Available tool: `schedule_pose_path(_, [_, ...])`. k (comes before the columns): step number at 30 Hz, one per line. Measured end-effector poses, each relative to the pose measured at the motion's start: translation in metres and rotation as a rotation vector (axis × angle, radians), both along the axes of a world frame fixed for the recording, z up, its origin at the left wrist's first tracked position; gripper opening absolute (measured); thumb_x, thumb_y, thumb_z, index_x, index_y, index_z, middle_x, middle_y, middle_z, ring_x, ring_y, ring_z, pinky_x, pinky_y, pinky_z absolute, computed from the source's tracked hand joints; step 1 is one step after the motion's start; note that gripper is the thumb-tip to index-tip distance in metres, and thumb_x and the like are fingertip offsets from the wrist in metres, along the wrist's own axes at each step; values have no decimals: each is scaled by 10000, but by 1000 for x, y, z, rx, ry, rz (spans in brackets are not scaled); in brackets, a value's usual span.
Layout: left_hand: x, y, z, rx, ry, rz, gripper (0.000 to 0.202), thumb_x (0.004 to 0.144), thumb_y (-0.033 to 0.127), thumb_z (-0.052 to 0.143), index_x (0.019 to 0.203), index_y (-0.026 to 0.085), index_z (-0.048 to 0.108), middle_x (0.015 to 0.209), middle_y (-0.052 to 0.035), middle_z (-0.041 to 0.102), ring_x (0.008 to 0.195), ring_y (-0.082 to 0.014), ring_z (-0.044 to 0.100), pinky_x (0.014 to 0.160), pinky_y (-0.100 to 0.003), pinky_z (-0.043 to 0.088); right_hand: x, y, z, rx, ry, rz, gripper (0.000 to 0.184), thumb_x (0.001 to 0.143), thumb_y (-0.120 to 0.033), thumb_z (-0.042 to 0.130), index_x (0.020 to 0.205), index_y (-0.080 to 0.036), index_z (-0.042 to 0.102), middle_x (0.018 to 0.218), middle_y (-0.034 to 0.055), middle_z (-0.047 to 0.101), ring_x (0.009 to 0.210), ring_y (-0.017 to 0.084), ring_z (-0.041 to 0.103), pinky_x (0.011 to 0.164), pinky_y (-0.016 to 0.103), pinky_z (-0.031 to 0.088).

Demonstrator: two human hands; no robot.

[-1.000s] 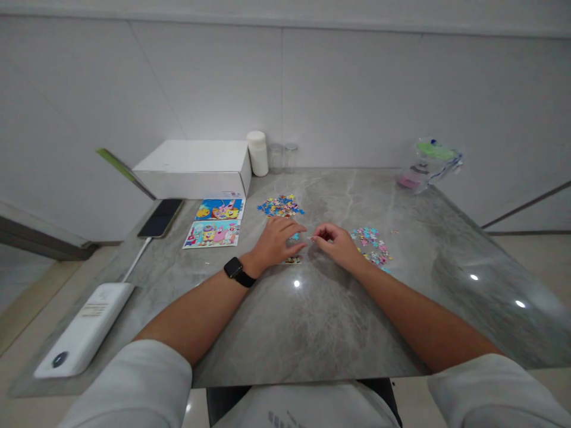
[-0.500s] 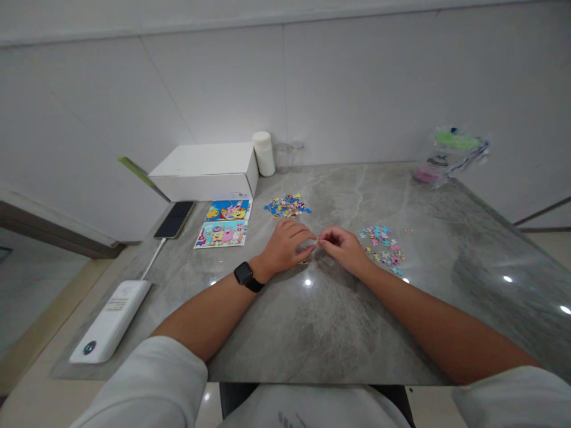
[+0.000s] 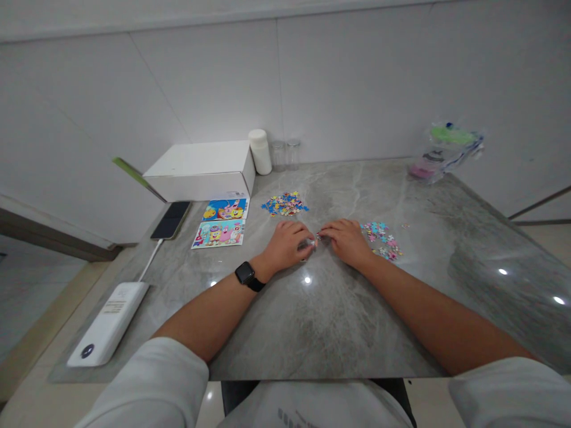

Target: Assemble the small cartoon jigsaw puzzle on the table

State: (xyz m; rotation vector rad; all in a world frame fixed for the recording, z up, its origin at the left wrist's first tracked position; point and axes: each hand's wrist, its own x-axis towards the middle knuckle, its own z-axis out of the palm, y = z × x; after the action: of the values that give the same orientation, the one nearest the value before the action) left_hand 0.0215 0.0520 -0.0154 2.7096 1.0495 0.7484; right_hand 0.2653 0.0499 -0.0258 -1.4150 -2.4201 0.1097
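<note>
My left hand [image 3: 291,245], with a black watch [image 3: 245,273] on its wrist, is closed in a pinch at the middle of the table. Facing it, my right hand [image 3: 345,239] has its fingers curled and pressed together close to the left fingertips. Between the two hands shows a tiny jigsaw puzzle piece [image 3: 317,237], its print too small to read. Right of my right hand lies a loose spread of pastel puzzle pieces [image 3: 384,239]. A denser heap of blue and yellow puzzle pieces [image 3: 285,204] lies beyond my left hand. Something small is partly hidden under the left palm.
Two cartoon picture cards [image 3: 218,233] lie at left before a white box [image 3: 200,169]. A white bottle [image 3: 260,153] and two clear glasses [image 3: 285,156] stand behind. A phone [image 3: 171,220] is cabled to a power bank [image 3: 109,324]. A plastic bag [image 3: 446,151] sits back right.
My right hand has turned palm-down, its fingers now stretching over toward the left fingertips. My left hand stays nearly in place, and the whole view has shifted slightly.
</note>
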Motion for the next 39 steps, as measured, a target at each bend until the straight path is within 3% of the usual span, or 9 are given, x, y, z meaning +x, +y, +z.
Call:
schedule_pose_path(19, [13, -4, 2, -115, 140, 132, 238, 977, 413, 692, 1147, 269, 776, 1144, -66, 721, 1108, -267, 615, 1009, -453, 410, -2, 2, -4, -37, -9, 116, 489, 880, -46, 559, 1210, -302, 815, 1216, 49, 786, 1125, 272, 623, 1023, 457, 369])
schedule_pose_path(28, [3, -11, 5, -73, 190, 28, 213, 1007, 370, 658, 1163, 304, 787, 1175, -58, 705, 1109, -255, 602, 1017, -456, 392, 0, 2, -6, -31, 9, 132, 462, 887, -51, 552, 1204, -264, 812, 1225, 60, 785, 1119, 270, 627, 1012, 456, 370])
schedule_pose_path(39, [2, -14, 5, -60, 221, 4, 277, 1032, 393, 609, 1241, 307, 770, 1192, -60, 695, 1112, -260, 598, 1013, -465, 403, -1, 2, -5, -27, 25, 132, 448, 891, -56, 551, 1195, -260, 810, 1211, 57, 791, 1106, 266, 629, 1015, 454, 370])
